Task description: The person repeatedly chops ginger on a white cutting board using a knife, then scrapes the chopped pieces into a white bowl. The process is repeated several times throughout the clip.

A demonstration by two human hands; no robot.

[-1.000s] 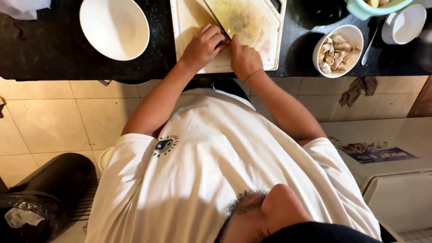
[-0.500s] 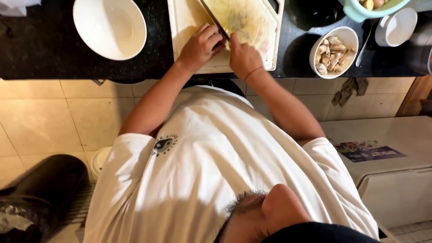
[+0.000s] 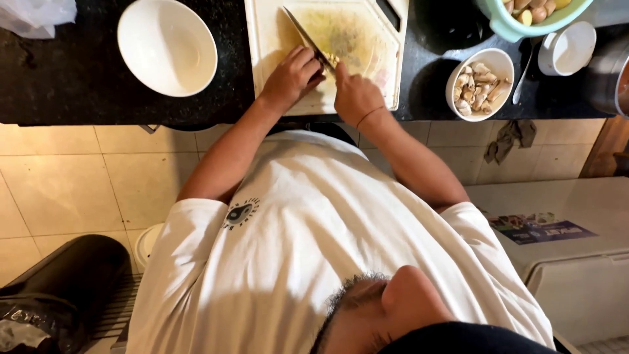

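My left hand [image 3: 291,75] grips the handle of a knife [image 3: 303,34], its blade angled up and left across the white cutting board [image 3: 265,39]. Right beside it, my right hand [image 3: 354,92] presses down a small pale yellowish piece of food [image 3: 333,60] under the blade. The board's middle is stained yellow-green, with thin pale slices [image 3: 373,56] lying on its right part. My knuckles hide most of the piece.
On the black counter [image 3: 65,78], an empty white bowl [image 3: 167,46] stands left of the board. To the right are a white bowl of pale chunks [image 3: 481,82], a spoon [image 3: 521,72], a white cup [image 3: 567,49] and a green bowl of vegetables [image 3: 524,19]. A black bin [image 3: 59,288] stands at the lower left.
Both hands stay together at the near middle of the board, the knife still over the piece. The view has shifted slightly.
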